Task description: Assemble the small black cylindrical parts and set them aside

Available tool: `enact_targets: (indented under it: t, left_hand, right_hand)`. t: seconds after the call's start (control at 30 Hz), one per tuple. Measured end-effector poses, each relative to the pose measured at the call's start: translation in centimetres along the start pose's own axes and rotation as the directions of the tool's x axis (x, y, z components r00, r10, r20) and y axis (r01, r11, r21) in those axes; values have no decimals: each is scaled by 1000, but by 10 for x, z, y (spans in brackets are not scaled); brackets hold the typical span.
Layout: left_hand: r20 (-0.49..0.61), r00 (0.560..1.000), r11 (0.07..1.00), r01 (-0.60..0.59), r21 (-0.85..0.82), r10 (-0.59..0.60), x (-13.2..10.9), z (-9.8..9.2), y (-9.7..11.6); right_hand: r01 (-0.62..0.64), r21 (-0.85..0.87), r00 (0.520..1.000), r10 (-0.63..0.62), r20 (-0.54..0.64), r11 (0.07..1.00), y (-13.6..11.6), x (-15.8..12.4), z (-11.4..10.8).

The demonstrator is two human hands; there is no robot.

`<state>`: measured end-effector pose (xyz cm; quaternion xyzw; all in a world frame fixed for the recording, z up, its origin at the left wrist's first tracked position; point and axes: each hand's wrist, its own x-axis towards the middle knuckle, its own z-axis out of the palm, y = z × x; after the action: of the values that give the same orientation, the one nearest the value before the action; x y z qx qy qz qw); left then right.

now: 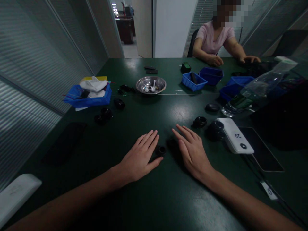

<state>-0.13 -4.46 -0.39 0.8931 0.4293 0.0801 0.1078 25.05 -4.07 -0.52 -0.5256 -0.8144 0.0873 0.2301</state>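
My left hand (141,157) rests palm down on the dark green table (154,205), fingers stretched out and thumb apart. Between its thumb and forefinger stands a small black ring-shaped piece (162,150); whether the hand touches it I cannot tell. To the right, my right hand (192,149) is held with its fingers extended, and a dark shadow lies under it. Nothing shows in its fingers. Beyond it, a round black part (200,122) and a larger black round part (216,130) sit beside a white power bank marked 20 (237,136).
On the left are a blue basket (90,100) with white cloth and several black parts (104,115). A metal bowl (151,86) and blue trays (193,81) stand farther back. A plastic bottle (255,89) leans at right, near a phone (261,149). A co-worker (214,41) sits opposite.
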Motion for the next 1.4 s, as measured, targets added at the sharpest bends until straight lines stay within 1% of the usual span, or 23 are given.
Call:
enact_targets:
  t: [0.2,0.33,0.4,0.43,0.5,0.57,0.6,0.67,0.73,0.83,0.87,0.9,1.0,1.1,1.2,1.3,1.4]
  left_hand:
    - [-15,1000,1000,-1,-15,1,0,0,0]
    - [5,1000,1000,0,-13,0,0,0,0]
    - [-5,1000,1000,1,-20,-1,0,0,0]
    - [-15,1000,1000,0,-27,-1,0,0,-1]
    - [-28,1000,999,-4,-40,3,-1,1,-1]
    - [-33,999,999,-11,-45,10,-1,2,-1]
    - [-36,999,999,-13,-45,11,-1,2,-2]
    - [-37,999,999,-14,-44,12,-1,2,-2]
    - [-31,999,999,-15,-46,14,-1,3,-2]
    - [-16,1000,999,-10,-48,9,0,2,0]
    - [-16,1000,999,-5,-48,4,0,1,0]
    - [-15,1000,999,-2,-46,1,0,1,0]
    - [-3,1000,999,0,-32,0,0,-1,1]
    - [8,1000,1000,-3,-14,3,0,0,0]
    - [-8,1000,1000,-2,-20,2,-1,1,0]
    - [-5,1000,999,8,-36,-8,-1,-1,0]
    - [33,999,998,18,-56,-16,0,-4,0]
  right_hand:
    - [45,84,999,-46,1,995,-2,0,-2]
    - [38,67,999,-40,29,997,-7,2,-5]
    - [49,64,998,-51,45,997,-7,2,-6]
    - [57,74,998,-60,34,996,-7,2,-7]
    - [76,120,996,-71,-46,990,-7,0,-9]
    - [122,174,980,-91,-175,977,-10,-4,-12]
    - [168,194,966,-122,-228,966,-12,-5,-13]
    - [269,216,941,-208,-267,939,-19,-7,-12]
    - [320,216,938,-276,-211,922,-27,-7,-8]
    - [293,213,956,-291,-37,932,-33,-4,-1]
    - [280,216,958,-288,2,935,-34,-2,0]
    - [272,221,958,-285,28,936,-34,-1,1]
    - [268,223,958,-284,44,937,-34,0,0]
    - [267,170,957,-281,67,949,-35,0,-5]
    - [262,45,962,-265,69,964,-32,1,-14]
    - [201,-130,980,-201,18,971,-16,0,-27]
    - [77,-294,993,-101,-67,953,8,-5,-41]
